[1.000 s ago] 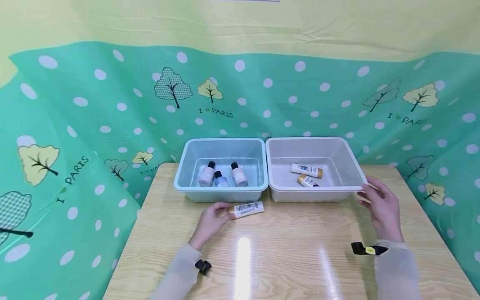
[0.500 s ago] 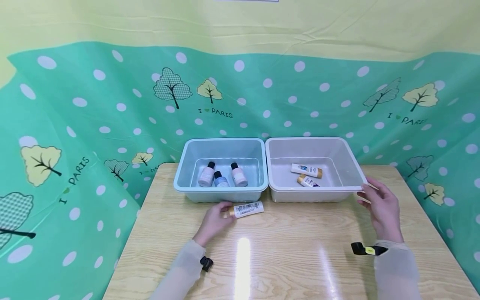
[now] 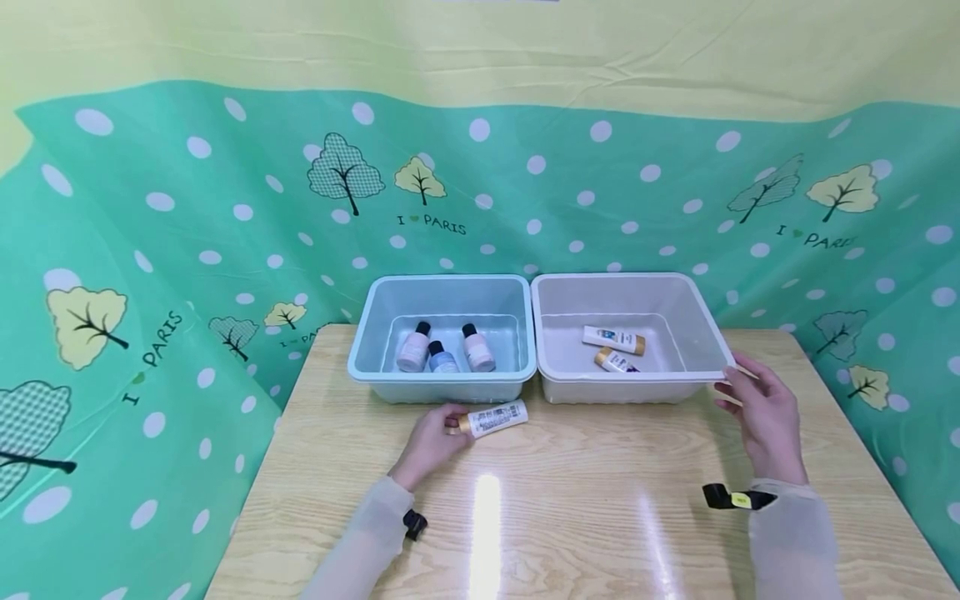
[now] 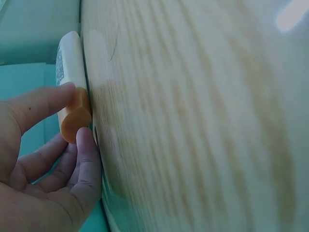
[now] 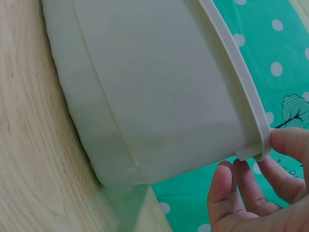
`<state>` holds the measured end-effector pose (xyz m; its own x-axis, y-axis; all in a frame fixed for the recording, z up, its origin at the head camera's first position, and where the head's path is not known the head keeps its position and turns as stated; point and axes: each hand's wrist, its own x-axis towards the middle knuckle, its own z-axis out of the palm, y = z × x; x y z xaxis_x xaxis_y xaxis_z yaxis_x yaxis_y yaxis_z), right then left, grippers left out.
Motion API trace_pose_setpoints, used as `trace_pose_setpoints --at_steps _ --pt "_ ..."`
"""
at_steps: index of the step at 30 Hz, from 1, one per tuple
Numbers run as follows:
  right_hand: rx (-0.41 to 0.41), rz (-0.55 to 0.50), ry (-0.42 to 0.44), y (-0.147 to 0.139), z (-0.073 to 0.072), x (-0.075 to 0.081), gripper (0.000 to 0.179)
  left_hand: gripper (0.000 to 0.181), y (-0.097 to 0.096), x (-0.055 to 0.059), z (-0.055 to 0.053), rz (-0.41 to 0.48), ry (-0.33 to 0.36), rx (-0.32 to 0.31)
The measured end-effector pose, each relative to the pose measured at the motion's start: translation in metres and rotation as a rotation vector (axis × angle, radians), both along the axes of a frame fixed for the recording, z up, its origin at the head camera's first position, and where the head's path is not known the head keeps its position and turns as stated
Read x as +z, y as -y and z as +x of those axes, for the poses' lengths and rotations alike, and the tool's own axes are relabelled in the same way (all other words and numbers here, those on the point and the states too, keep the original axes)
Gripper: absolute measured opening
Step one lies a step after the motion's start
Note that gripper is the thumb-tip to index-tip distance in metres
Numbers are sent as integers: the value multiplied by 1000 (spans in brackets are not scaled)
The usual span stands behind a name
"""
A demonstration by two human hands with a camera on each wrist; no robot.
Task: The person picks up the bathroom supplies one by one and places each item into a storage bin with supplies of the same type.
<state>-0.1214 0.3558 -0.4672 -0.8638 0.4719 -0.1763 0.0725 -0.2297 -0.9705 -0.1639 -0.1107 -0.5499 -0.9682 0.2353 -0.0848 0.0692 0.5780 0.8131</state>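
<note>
A white squeeze tube with an orange-gold cap lies in front of the bins, its printed side showing. My left hand pinches it at the cap end. In the left wrist view, the thumb lies along the cap and a fingertip sits at its lower edge, close to the wooden surface. On the far right, my right hand grips the front right corner of the white bin. The right wrist view shows the thumb on the bin's rim with fingers curled beneath.
Left of the white bin, a light blue bin holds two pinkish bottles and a blue bottle, all black-capped. Two gold-capped tubes lie in the white bin. A green dotted cloth hangs behind the wooden table.
My left hand has shifted slightly to the right, its fingers coming further over the tube's cap. The tube has hardly moved. My right hand has stayed at the bin's corner.
</note>
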Motion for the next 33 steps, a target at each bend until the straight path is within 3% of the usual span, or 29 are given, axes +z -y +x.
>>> trace_pose_setpoints --at_steps 7,19,24,33 --pt "-2 -2 5 -1 0 0 53 49 0 -2 -1 33 15 -36" --pt "-2 -4 -10 0 0 -2 52 47 2 -5 -3 127 119 -40" --pt "-3 4 -4 1 1 -1 53 45 3 -9 -5 260 224 2" --pt "-1 3 -6 1 0 -2 52 46 -2 -8 2 601 471 33"
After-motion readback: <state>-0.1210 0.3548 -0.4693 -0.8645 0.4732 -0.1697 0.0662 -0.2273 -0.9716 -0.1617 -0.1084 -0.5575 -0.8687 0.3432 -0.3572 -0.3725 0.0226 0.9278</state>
